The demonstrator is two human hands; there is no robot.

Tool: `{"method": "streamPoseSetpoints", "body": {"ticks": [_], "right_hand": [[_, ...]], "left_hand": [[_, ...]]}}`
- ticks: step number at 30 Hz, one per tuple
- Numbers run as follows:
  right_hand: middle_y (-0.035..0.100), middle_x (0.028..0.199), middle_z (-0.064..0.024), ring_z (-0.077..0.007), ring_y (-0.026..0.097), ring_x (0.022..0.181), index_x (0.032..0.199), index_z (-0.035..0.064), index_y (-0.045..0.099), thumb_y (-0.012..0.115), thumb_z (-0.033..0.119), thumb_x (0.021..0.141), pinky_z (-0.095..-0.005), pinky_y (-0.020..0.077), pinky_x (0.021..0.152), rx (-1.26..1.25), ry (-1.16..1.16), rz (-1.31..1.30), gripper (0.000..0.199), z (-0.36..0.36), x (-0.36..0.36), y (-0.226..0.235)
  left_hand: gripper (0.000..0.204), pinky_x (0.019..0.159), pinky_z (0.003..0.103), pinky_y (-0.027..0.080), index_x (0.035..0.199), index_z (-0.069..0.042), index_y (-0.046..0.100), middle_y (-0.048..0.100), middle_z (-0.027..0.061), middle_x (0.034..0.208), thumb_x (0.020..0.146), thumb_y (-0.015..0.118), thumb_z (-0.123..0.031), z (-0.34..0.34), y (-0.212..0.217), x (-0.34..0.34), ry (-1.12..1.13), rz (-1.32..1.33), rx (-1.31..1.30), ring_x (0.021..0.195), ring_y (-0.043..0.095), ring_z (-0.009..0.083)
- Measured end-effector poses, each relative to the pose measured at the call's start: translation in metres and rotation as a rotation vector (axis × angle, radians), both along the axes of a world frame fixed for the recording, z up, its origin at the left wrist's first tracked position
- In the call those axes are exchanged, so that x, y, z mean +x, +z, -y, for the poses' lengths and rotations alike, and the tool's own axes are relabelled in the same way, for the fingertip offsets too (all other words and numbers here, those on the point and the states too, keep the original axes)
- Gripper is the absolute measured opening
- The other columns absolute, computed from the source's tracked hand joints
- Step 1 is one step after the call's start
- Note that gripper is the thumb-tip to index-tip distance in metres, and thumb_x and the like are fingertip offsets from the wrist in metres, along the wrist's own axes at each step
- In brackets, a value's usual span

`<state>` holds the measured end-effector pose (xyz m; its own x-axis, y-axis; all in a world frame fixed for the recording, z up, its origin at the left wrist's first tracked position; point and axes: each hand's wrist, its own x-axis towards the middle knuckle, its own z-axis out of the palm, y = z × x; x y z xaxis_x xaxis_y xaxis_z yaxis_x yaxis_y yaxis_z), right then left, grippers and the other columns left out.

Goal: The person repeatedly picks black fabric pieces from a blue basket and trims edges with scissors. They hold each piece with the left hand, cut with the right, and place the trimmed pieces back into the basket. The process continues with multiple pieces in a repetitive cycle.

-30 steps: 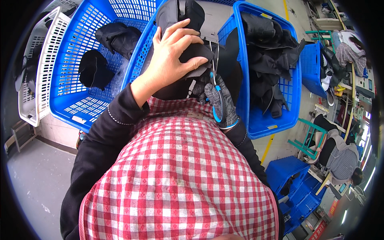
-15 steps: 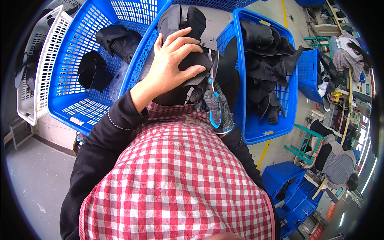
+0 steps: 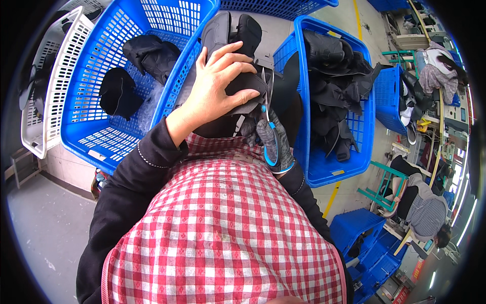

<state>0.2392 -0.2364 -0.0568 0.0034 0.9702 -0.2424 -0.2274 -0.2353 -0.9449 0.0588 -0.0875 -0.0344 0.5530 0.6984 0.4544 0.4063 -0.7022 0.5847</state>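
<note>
My bare left hand (image 3: 223,83) is curved over a black shoe upper (image 3: 249,83), fingers along its far side and thumb on the near side. Part of that piece is covered by the hand. In my right hand (image 3: 276,142), which wears a grey knit glove, are scissors (image 3: 269,93) with blue-edged handles. Their blades point away from me, slightly apart, beside the right edge of the upper. Beyond my left fingertips stand more dark padded pieces (image 3: 216,31).
At left, a blue basket (image 3: 112,161) holds a few black pieces (image 3: 120,93); a white basket (image 3: 38,147) stands beyond it. Another blue basket (image 3: 334,177) at right holds a heap of black pieces (image 3: 329,86). Farther right are a teal-framed stool (image 3: 379,190) and stacked blue crates (image 3: 357,225).
The scissors and my right hand have shifted slightly nearer to me, their blades still a little apart. My left hand keeps its hold, its fingers bunched a little differently.
</note>
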Motion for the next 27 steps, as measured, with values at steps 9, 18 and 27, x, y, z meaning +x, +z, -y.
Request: {"method": "streamPoseSetpoints", "body": {"ticks": [9,18,27], "right_hand": [[0.071,0.103,-0.0059,-0.0119,0.068,0.085,0.135,0.003,0.058,0.062,0.009,0.104,-0.0241,0.0531,0.068,-0.072,-0.006,-0.103,0.032,0.0,0.004,0.006],[0.07,0.089,-0.0063,-0.007,0.06,0.064,0.13,0.0017,0.06,0.069,0.034,0.1,-0.019,0.0441,0.055,-0.161,0.236,0.097,0.044,-0.006,0.048,0.028],[0.057,0.079,-0.0002,-0.0079,0.054,0.07,0.121,-0.002,0.06,0.052,0.014,0.109,-0.0227,0.0448,0.065,-0.32,0.284,-0.165,0.021,-0.021,0.063,0.029]], "left_hand": [[0.064,0.124,0.06,0.018,0.133,-0.014,0.062,0.058,0.0037,0.144,0.08,0.086,-0.038,-0.005,0.0,-0.008,-0.058,0.007,-0.02,0.15,0.038,0.0306],[0.125,0.127,0.05,0.02,0.162,-0.002,0.024,0.021,0.0247,0.167,0.069,0.093,-0.048,-0.012,-0.019,-0.016,-0.001,0.172,-0.069,0.156,0.019,0.0437],[0.122,0.128,0.047,0.017,0.162,-0.003,0.027,0.02,0.0205,0.17,0.072,0.087,-0.059,-0.023,-0.024,-0.024,-0.154,0.116,-0.1,0.159,0.016,0.0364]]}}
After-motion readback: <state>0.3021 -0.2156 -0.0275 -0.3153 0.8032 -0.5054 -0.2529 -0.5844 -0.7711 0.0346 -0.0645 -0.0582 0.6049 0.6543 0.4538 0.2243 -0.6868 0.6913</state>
